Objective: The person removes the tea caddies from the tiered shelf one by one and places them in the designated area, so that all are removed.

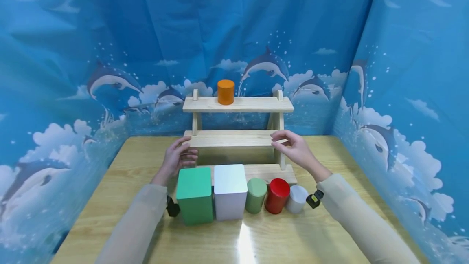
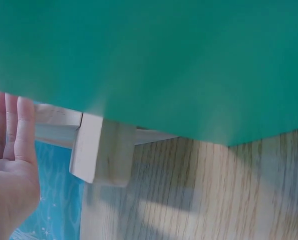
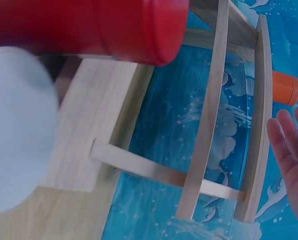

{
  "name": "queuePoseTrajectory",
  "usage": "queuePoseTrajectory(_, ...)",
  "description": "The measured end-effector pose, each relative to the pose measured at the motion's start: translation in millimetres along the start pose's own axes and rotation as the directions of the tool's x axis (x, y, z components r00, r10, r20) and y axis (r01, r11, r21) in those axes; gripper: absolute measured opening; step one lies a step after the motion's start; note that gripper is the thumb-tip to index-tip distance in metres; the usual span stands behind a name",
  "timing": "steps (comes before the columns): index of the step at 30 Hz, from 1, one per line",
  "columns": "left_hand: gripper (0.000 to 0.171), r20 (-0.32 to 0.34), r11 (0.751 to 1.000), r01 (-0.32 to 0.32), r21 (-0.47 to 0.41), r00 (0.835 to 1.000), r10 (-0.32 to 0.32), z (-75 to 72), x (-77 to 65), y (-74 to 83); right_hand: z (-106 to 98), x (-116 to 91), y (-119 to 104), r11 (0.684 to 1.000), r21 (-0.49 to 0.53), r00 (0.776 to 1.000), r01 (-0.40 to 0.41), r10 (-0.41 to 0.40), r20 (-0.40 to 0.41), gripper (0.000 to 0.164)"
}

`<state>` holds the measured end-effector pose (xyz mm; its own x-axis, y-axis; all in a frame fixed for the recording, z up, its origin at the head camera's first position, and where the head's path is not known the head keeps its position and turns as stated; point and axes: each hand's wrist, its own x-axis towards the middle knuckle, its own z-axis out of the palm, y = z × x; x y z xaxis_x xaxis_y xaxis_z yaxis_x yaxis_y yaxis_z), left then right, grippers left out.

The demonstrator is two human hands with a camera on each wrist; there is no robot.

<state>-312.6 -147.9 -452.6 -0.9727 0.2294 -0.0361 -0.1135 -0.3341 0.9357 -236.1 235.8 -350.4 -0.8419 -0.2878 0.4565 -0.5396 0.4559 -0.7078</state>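
Observation:
A three-tier wooden stand point(image 1: 231, 138) stands at the back of the table. By the left end of its middle board is my left hand point(image 1: 176, 159), fingers loosely extended and nothing held. My right hand point(image 1: 294, 150) is at that board's right end, fingers slightly bent; whether the fingertips touch the wood, I cannot tell. In the right wrist view its fingers point(image 3: 290, 135) look straight. An orange cylinder point(image 1: 225, 92) sits on the top board. A large green block point(image 1: 195, 196) is close to my left wrist and fills much of the left wrist view.
Right of the green block, a white block point(image 1: 230, 192), a pale green cylinder point(image 1: 255, 196), a red cylinder point(image 1: 277, 196) and a white cylinder point(image 1: 296, 199) stand in a row before the stand. A blue dolphin-print curtain point(image 1: 205, 23) encloses the wooden table point(image 1: 205, 243).

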Motion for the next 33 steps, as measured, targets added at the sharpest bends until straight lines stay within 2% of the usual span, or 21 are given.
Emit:
queuePoseTrajectory(3,0.045,0.001,1.0,-0.003,-0.002,1.0,0.003,-0.7,0.0,-0.4,3.3,7.5,-0.1,1.0,-0.006,1.0,0.002,-0.002,0.008,0.021)
queuePoseTrajectory(10,0.045,0.011,1.0,0.001,-0.002,1.0,-0.001,-1.2,-0.3,0.8,13.0,30.3,28.7,1.0,0.004,1.0,0.003,-0.003,-0.003,0.027)
queuePoseTrajectory(13,0.045,0.011,1.0,0.0,-0.008,1.0,0.0,-1.4,-0.5,1.0,15.5,39.4,29.7,1.0,0.004,1.0,0.009,-0.009,0.005,0.028)
queuePoseTrajectory(16,0.046,0.012,1.0,-0.002,-0.013,1.0,0.002,-1.4,-0.6,0.5,17.7,46.7,25.2,1.0,-0.002,1.0,0.016,-0.016,0.016,0.027)
queuePoseTrajectory(23,0.045,0.025,1.0,-0.012,0.001,1.0,0.012,-1.5,0.2,-0.1,24.3,54.8,-8.5,0.999,0.042,0.999,-0.001,-0.001,0.047,0.022)
queuePoseTrajectory(33,0.045,0.017,0.999,-0.005,0.048,1.0,0.004,-0.3,1.1,3.8,35.3,75.8,-15.4,0.996,0.078,0.997,-0.039,0.034,0.074,0.027)
